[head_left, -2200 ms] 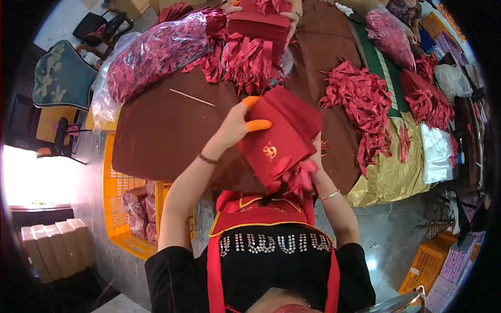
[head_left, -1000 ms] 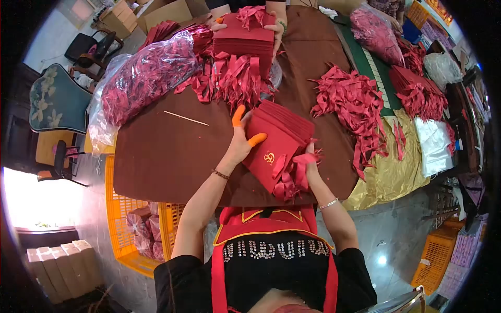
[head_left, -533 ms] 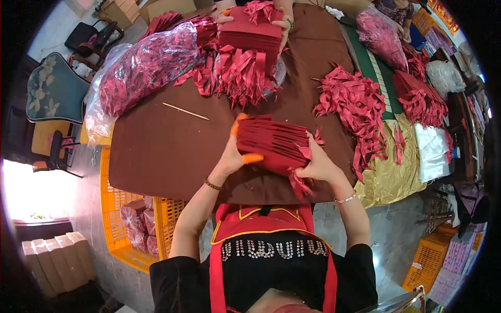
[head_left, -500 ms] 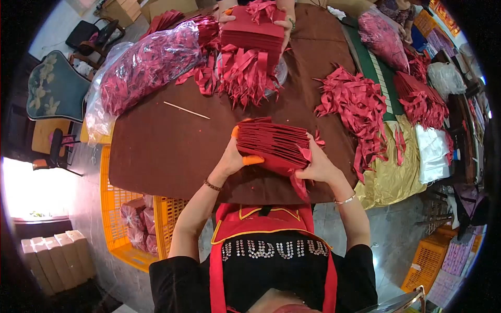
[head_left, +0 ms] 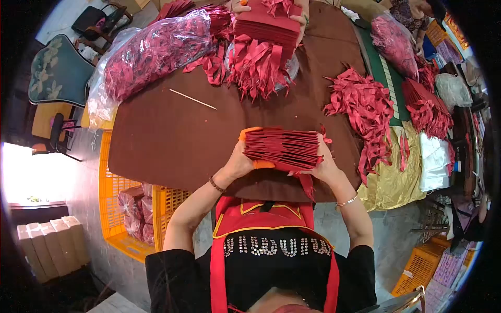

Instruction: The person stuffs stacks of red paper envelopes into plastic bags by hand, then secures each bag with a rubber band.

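Observation:
A stack of flat dark red pieces (head_left: 283,147) is held between both my hands over the near edge of the brown-covered table (head_left: 172,141). My left hand (head_left: 244,156), with orange covers on thumb and finger, grips the stack's left end. At the right end, my right hand (head_left: 322,159) is closed round it, and a red ribbon hangs below. Beyond, another person's hands (head_left: 300,21) hold a second red stack (head_left: 267,26) above a heap of red ribbons (head_left: 258,65). A thin wooden stick (head_left: 193,99) lies on the table.
A plastic bag of red ribbons (head_left: 156,57) lies at the back left. Loose ribbons (head_left: 360,101) lie at the right, near gold cloth (head_left: 396,172). An orange crate (head_left: 112,208) stands below the table at the left. Another person (head_left: 412,15) is at the back right.
The stack in my hands has turned more level, its edges now facing up. My right hand has shifted round its end. The whole view has shifted slightly.

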Demonstrator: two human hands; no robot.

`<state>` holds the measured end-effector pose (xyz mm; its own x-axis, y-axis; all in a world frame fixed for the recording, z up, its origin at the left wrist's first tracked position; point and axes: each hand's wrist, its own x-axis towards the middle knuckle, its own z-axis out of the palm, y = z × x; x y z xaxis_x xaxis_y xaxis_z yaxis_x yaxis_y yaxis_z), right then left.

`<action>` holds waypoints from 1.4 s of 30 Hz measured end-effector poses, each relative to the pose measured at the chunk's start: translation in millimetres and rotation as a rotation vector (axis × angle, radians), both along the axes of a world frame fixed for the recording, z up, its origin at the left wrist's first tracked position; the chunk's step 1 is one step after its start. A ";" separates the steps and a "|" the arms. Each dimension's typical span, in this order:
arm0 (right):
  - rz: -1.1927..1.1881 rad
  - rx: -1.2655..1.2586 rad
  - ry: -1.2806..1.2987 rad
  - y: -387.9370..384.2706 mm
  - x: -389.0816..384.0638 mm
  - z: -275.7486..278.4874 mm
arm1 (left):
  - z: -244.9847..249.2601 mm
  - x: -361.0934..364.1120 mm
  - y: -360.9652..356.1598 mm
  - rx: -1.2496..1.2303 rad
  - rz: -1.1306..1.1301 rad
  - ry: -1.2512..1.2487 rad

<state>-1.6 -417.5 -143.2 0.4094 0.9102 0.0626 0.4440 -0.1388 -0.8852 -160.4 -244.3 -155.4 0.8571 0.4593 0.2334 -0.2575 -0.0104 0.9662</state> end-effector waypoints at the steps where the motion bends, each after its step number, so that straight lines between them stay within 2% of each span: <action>1: 0.002 -0.001 0.004 1.7 0.9 -0.2 | 3.8 1.3 -2.9 -0.001 0.002 0.004; 3: 0.065 0.121 -0.209 6.5 3.9 -2.2 | 7.8 2.1 -6.1 -0.239 -0.063 -0.068; 4: 0.061 0.120 -0.206 5.9 5.7 -12.9 | 4.7 0.4 -5.3 -0.240 -0.066 -0.064; 6: -0.018 0.159 -0.120 6.6 10.8 -36.6 | -1.4 -2.0 -2.3 -0.286 -0.123 0.195; 7: -0.016 0.160 -0.122 7.6 10.1 -40.2 | -1.7 -1.4 -3.1 -0.285 -0.120 0.193; 9: -0.227 0.192 0.850 12.9 2.5 -42.8 | 0.6 -1.9 -4.8 -0.478 -0.082 0.186; 10: -0.080 0.164 0.079 11.8 9.7 -36.1 | 2.8 -3.7 -3.2 -0.475 -0.076 0.186; 11: -0.075 0.167 0.080 8.2 8.6 -29.1 | 5.7 -6.3 -0.7 -0.169 -0.085 0.119; 12: -0.068 0.253 -0.050 7.6 -0.6 9.8 | 9.2 -7.8 0.9 0.138 -0.093 0.052; 13: -0.061 0.339 -0.182 7.5 -5.4 30.8 | 12.8 -7.7 0.5 0.144 -0.088 0.053; 14: -0.058 0.346 -0.182 5.2 0.7 13.0 | 16.9 -6.8 -0.9 -0.022 -0.119 -0.116; 15: -0.009 0.206 -0.100 0.6 11.8 -20.4 | 21.6 -5.0 -2.3 -0.188 -0.150 -0.283; 16: 0.039 0.065 -0.017 2.8 13.3 -27.0 | 27.7 -1.7 -5.9 -0.175 -0.110 -0.264; 17: 0.042 0.067 -0.011 1.7 13.3 -30.2 | 26.8 1.2 -6.9 -0.173 -0.106 -0.258; 19: 0.082 -0.012 0.427 10.2 3.7 6.0 | 24.4 8.3 -6.7 -0.365 0.002 -0.237; 20: 0.082 -0.007 0.425 12.2 1.3 14.4 | 23.8 9.1 -9.4 -0.297 0.033 -0.207; 22: 0.041 0.264 -0.110 8.7 -7.2 22.7 | 25.7 9.5 -13.4 -0.317 0.027 -0.222; 23: 0.038 0.259 -0.104 9.7 -8.2 24.8 | 25.7 9.3 -15.4 -0.334 0.021 -0.237; 25: -0.031 0.339 -0.400 14.0 -6.1 27.3 | 20.8 6.1 -12.3 -0.356 0.028 -0.200; 26: -0.034 0.340 -0.400 11.8 -6.0 20.1 | 20.0 4.7 -9.3 -0.374 0.037 -0.170; 28: -0.046 0.140 -0.165 5.9 -8.0 1.7 | 22.2 4.8 -4.4 -0.378 0.050 -0.126; 29: -0.051 0.142 -0.165 4.5 -5.5 -3.4 | 23.9 5.1 -2.0 -0.382 0.062 -0.083; 31: -0.010 0.068 0.037 6.7 -0.1 -3.3 | 42.3 -0.3 4.6 -0.366 0.030 -0.087; 32: 0.045 0.178 -0.085 7.6 2.7 3.4 | 68.6 -4.5 13.2 -0.189 -0.094 0.125; 33: 0.031 0.175 -0.085 8.1 3.5 1.3 | 91.3 -5.4 18.9 -0.009 -0.217 0.334; 34: 0.009 0.207 -0.070 8.5 3.7 -3.6 | 107.0 -1.3 23.3 -0.010 -0.232 0.335; 35: -0.015 0.239 -0.056 8.9 4.5 -8.4 | 121.0 5.0 27.8 0.455 -0.280 0.436; 36: -0.017 0.168 -0.069 9.7 6.8 -11.8 | 132.4 10.4 28.0 0.927 -0.316 0.518; 37: -0.032 0.169 -0.068 11.6 11.3 -30.6 | 142.5 15.7 20.2 0.932 -0.330 0.513; 39: -0.071 0.215 0.636 15.5 16.9 -75.1 | 153.6 27.5 -4.1 1.398 -0.389 0.600; 40: -0.035 0.133 -0.065 8.5 5.4 -20.3 | 143.4 31.8 -9.4 1.440 -0.356 0.484; 42: -0.058 0.179 -0.089 5.9 2.8 -16.8 | 123.7 35.7 -21.2 1.499 -0.291 0.471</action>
